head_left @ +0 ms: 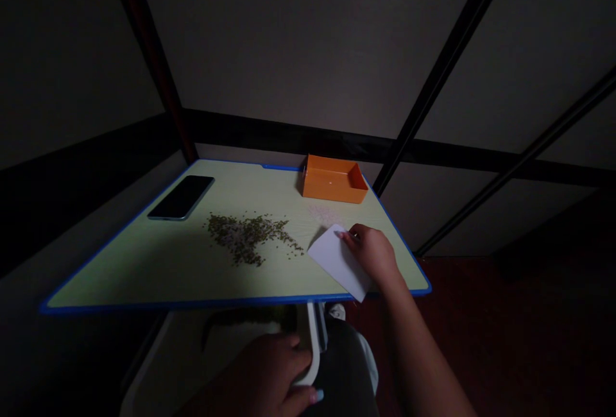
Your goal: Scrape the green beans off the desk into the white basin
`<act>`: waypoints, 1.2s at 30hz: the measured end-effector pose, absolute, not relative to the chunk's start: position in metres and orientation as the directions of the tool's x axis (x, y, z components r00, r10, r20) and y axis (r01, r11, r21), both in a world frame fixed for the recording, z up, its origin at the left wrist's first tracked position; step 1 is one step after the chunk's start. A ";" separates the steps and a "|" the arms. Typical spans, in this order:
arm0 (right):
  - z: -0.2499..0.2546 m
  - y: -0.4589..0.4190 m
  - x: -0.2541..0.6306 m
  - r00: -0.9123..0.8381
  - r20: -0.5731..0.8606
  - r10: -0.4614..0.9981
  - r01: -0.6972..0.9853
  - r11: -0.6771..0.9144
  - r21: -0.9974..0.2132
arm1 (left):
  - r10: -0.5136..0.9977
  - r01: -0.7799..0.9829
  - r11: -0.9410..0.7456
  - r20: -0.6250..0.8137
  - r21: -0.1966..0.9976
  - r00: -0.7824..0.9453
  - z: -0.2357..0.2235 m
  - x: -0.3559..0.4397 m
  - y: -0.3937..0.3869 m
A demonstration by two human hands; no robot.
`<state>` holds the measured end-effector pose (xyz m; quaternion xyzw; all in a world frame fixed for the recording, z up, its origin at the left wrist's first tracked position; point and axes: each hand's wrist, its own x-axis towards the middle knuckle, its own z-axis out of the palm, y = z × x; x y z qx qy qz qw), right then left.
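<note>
My right hand (373,253) pinches a stiff white card (341,263) between thumb and fingers. The card is tilted over the right part of the pale green tabletop (168,276), its lower corner reaching past the blue front edge. Left of it lies a scattered heap of tiny greenish-brown and pinkish pieces (248,237), too small to name. A faint patch of pale pink grains (325,214) shows just beyond the card. Below the table, my left hand (276,365) curls its fingers and thumb around the rounded white edge (314,353) of what looks like a seat.
An open orange box (334,192) stands at the table's back right. A phone (183,197) with a dark screen lies at the back left. Panelled walls (289,51) with dark strips rise behind the table. Dark red floor (462,314) shows at right.
</note>
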<state>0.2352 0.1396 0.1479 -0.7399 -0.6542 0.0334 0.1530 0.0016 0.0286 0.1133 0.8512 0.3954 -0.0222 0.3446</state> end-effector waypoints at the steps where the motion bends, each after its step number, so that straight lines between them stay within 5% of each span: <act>1: 0.148 0.140 0.234 0.136 0.149 0.979 0.959 -0.093 -0.266 | 0.658 0.690 -0.446 -0.314 0.570 0.685 0.113 0.001 0.028; 36: 0.155 0.140 0.219 0.061 0.101 0.993 0.956 -0.029 -0.292 | 0.676 0.708 -0.422 -0.324 0.567 0.662 0.116 0.000 0.026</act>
